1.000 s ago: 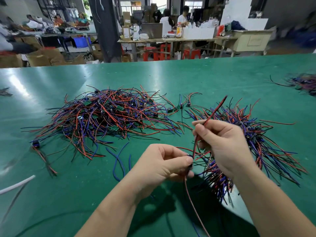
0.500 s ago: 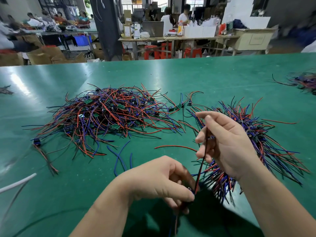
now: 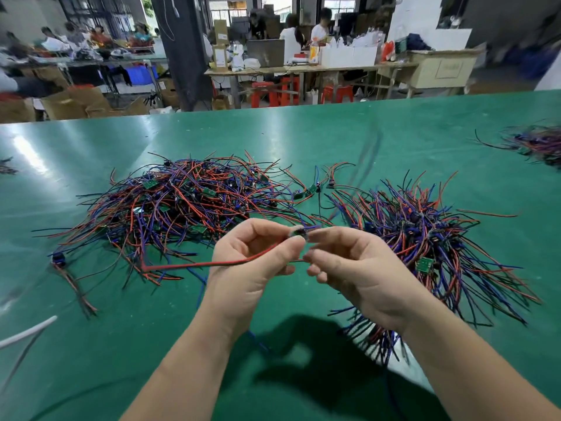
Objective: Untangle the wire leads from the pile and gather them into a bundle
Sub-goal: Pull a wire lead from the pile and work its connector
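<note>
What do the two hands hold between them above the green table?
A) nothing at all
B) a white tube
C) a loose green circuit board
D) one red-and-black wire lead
D: the left hand and the right hand both pinch one end of a red-and-black wire lead, which trails off to the left.

I see my left hand (image 3: 252,262) and right hand (image 3: 358,268) just in front of the tangled pile (image 3: 182,202), both pinching one red-and-black wire lead (image 3: 188,265). The gathered bundle (image 3: 425,232) lies right of the pile on the green tabletop (image 3: 303,135).
</note>
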Demonstrator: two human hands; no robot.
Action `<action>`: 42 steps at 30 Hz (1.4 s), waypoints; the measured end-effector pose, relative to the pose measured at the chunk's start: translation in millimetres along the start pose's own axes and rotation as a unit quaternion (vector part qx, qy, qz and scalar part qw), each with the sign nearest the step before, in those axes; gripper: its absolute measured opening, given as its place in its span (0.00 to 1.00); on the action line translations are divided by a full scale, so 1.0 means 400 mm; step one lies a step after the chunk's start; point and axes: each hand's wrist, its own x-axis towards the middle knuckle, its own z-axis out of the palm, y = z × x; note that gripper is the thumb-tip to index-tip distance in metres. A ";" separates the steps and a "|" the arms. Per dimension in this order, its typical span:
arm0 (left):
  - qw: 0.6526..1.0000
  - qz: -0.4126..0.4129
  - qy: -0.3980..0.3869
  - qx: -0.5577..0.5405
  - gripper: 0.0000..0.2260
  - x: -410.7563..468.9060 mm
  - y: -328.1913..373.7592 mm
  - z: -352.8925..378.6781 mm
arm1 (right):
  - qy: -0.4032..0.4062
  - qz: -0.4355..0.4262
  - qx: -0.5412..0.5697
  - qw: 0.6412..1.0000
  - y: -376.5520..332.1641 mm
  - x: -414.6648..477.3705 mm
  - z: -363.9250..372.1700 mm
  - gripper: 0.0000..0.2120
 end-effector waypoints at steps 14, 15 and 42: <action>0.985 -0.136 -0.094 -0.047 0.11 -0.004 -0.030 0.015 | 0.078 -0.034 -0.014 0.996 -0.017 0.006 -0.022 0.10; 0.987 -0.138 -0.083 -0.015 0.10 -0.007 -0.035 0.020 | 0.073 -0.043 -0.059 0.995 -0.010 0.004 -0.021 0.10; 0.978 -0.206 0.020 0.031 0.11 -0.005 -0.047 0.029 | -0.003 -0.121 -0.387 0.914 -0.006 0.009 -0.048 0.14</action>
